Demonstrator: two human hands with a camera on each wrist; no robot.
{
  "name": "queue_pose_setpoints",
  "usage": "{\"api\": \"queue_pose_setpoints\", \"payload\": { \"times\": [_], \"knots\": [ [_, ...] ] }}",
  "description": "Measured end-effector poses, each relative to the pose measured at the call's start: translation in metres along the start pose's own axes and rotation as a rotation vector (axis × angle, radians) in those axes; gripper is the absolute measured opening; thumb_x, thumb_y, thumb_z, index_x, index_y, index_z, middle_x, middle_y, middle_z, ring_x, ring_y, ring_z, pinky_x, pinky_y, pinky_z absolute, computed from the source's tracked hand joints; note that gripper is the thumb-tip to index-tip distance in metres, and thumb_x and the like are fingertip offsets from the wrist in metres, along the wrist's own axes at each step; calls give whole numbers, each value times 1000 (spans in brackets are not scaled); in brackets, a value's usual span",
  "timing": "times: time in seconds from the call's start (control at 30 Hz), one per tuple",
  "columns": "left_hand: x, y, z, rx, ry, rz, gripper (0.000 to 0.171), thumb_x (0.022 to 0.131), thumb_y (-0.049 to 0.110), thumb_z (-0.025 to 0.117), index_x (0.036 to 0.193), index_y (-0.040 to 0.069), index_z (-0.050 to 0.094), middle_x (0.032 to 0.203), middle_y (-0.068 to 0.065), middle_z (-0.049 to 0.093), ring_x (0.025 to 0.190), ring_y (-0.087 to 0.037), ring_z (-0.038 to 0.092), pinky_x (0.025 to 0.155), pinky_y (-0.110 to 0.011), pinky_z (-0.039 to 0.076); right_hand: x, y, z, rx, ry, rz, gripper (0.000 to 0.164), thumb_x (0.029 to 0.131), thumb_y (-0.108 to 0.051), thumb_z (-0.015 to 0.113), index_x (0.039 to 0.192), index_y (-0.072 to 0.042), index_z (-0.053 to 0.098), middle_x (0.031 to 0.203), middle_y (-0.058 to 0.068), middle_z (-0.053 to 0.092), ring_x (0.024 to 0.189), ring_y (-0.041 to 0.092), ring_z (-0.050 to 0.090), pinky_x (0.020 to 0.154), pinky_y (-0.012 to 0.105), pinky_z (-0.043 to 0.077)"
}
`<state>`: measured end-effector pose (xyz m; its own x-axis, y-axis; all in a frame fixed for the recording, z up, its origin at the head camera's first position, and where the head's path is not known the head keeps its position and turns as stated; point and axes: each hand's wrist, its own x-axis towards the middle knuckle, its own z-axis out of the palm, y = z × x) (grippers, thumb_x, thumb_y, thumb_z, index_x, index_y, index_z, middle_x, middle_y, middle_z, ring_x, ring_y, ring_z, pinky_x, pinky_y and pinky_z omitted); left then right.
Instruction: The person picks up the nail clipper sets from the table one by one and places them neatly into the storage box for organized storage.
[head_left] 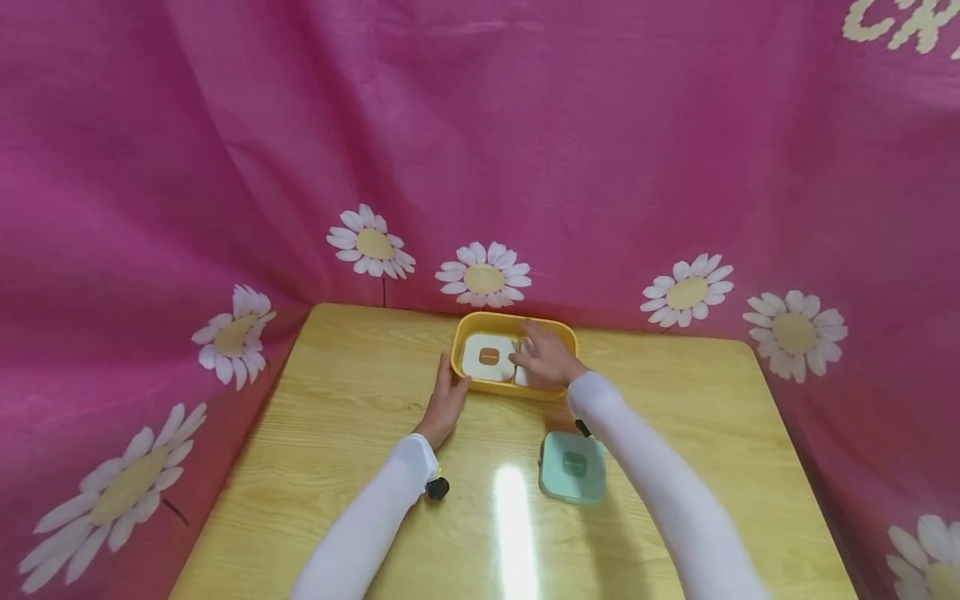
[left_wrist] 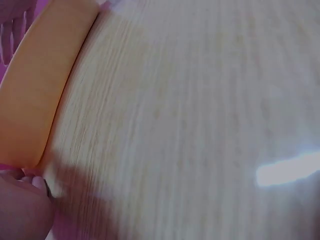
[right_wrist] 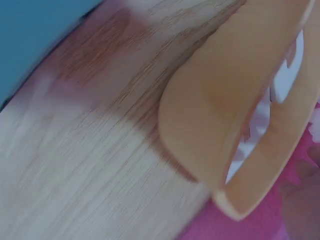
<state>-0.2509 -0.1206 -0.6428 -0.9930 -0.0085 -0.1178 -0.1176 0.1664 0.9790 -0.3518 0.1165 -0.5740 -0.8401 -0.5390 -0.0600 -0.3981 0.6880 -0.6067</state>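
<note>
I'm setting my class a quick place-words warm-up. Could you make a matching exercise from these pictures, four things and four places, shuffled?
Things
1. Left hand
2. Right hand
3. Green box
4. White lid with a brown patch

Places
A. Inside the yellow container, in its left part
B. On the table, nearer the person than the yellow container
C. Against the outside of the yellow container, at its left end
D. Over the right part of the yellow container

Pairs: 1-C, 2-D, 3-B, 4-A
</note>
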Motion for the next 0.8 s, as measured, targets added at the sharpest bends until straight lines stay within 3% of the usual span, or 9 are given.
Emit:
{"api": "queue_pose_setpoints", "payload": {
  "times": [0.13,0.3,0.43,0.53,0.7,0.8],
  "knots": [
    [-15,5,3,-39,2,-40,113,102,36,68,163,3,-22,174,-20,9,160,-37,13,129,-51,15,-26,5,-7,68,94,-5,86,101,-46,62,164,0,26,171,24,22,157,44,19,126,65,16],
    [-40,9,8,-77,-58,-59,118,97,29,77,164,4,-16,175,-21,3,161,-38,7,129,-56,12,-74,13,6,117,200,-31,84,100,-34,67,164,2,26,170,25,24,159,42,17,127,65,3],
    [-56,13,11,13,-117,-63,116,94,40,80,166,8,-5,174,-23,5,161,-40,8,128,-60,14,-108,17,18,119,249,-38,84,99,-32,69,164,1,27,171,24,22,158,44,16,126,66,4],
    [-61,18,15,104,-121,-67,119,90,48,81,167,9,-2,173,-23,8,160,-40,12,127,-61,17,-128,19,19,122,264,-18,86,99,-34,70,165,-3,26,173,20,19,160,42,13,127,64,5],
    [-66,26,23,205,-119,-78,119,87,47,83,167,7,3,171,-25,12,158,-44,17,125,-61,22,-149,21,21,122,274,-10,88,97,-36,72,166,-4,26,174,18,17,160,42,11,128,63,6],
    [-68,28,29,277,-156,-69,120,87,45,84,166,5,4,170,-25,12,157,-44,19,124,-60,25,-160,24,23,124,273,-6,91,95,-37,75,165,-4,27,173,19,18,159,46,13,126,66,8]
  ]
}}
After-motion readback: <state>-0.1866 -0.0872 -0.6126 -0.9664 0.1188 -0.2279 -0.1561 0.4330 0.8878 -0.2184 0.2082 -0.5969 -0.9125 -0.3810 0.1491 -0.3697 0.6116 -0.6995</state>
